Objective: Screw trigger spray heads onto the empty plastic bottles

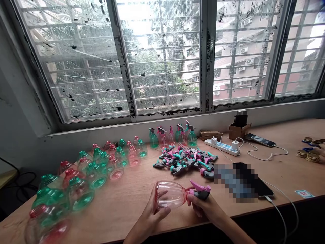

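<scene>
A clear pink spray bottle (174, 194) lies sideways in the air just over the front of the table, its neck to the right. My left hand (152, 215) is wrapped round its base end. At the neck, my right hand (203, 206) grips a pink and grey trigger spray head (200, 191) by the collar. The head meets the bottle's mouth; whether the thread is tight I cannot tell. Just beyond the bottle lies a heap of loose trigger spray heads (185, 159) in pink, green and grey.
Several open green and pink bottles (98, 176) stand along the left. Fitted spray bottles (192, 138) line the windowsill. Right of the heap are a power strip (222, 146), charging cables, a phone (260, 139) and another phone (266, 189). Another person's hand (322, 149) shows at the right edge.
</scene>
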Demonstrator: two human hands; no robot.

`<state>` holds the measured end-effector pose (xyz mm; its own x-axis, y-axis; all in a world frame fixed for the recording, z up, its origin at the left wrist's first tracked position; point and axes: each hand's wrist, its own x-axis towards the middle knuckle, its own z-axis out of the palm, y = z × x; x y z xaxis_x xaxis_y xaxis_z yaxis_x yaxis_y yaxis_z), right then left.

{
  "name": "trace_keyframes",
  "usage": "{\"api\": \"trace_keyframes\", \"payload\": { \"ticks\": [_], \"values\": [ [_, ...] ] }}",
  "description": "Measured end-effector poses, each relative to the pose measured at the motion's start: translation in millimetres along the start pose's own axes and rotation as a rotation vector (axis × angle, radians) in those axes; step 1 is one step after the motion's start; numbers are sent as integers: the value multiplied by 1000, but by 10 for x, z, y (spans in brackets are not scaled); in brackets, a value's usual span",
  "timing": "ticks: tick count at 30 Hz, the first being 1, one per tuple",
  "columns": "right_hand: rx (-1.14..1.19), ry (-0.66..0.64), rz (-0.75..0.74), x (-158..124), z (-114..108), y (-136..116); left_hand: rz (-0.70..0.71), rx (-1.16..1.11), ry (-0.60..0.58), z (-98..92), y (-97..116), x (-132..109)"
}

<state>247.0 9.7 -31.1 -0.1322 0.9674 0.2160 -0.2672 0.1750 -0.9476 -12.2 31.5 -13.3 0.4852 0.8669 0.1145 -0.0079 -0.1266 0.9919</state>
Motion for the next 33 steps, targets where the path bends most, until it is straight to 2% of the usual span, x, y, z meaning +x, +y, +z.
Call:
{"api": "trace_keyframes", "payload": {
  "ticks": [4,15,22,30,33],
  "values": [
    [9,19,-4,-1,16,-26,43,-5,20,41,25,-22],
    [47,14,-6,0,4,-5,35,-8,-54,1,22,10],
    [49,35,12,11,17,-21,66,14,-8,45,60,-23],
    [55,27,7,7,3,8,63,-89,-50,0,-72,38],
    [53,21,9,7,-3,11,35,-65,-49,19,-4,21]
  ]
}}
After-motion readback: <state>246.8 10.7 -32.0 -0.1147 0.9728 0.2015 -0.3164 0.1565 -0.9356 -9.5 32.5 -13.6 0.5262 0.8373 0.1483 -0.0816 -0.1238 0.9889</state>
